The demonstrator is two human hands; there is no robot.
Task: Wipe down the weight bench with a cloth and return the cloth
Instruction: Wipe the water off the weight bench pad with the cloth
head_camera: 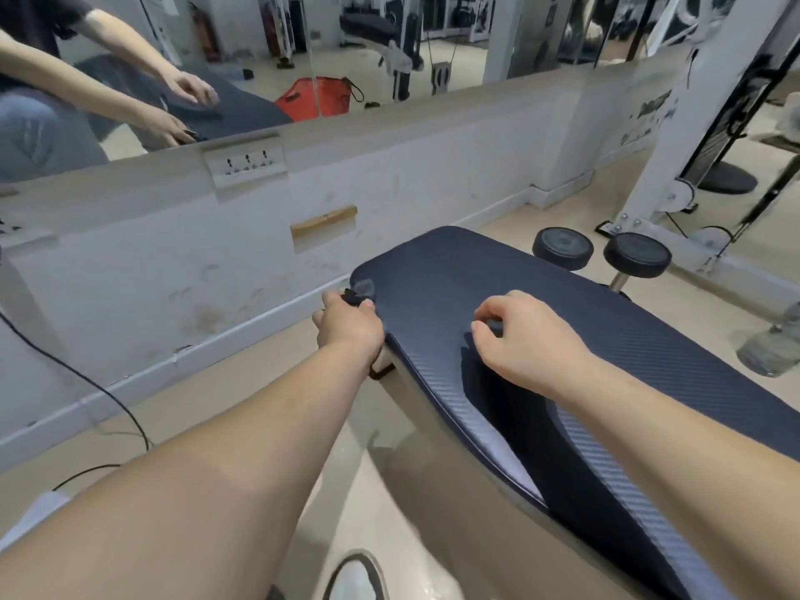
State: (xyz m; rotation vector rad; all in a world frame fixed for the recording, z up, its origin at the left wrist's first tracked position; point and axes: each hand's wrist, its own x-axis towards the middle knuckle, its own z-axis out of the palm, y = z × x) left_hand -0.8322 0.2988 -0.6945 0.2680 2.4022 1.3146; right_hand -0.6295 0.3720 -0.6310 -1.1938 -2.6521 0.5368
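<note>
The weight bench (627, 339) lies with its long axis running from near right to far centre, and its rounded end points at the low white wall (173, 262). Its near end is cut off by the frame.

The hands are apart. The left hand (348, 326) pinches a small dark cloth (362, 290) at the pad's far left edge; the cloth is blurred and mostly hidden.

The right hand (532, 339) rests mid-pad with its fingers curled. I cannot tell whether the dark bit under its fingertips is cloth.

2 black rollers (562, 249) stand beyond the bench, far right.
</note>
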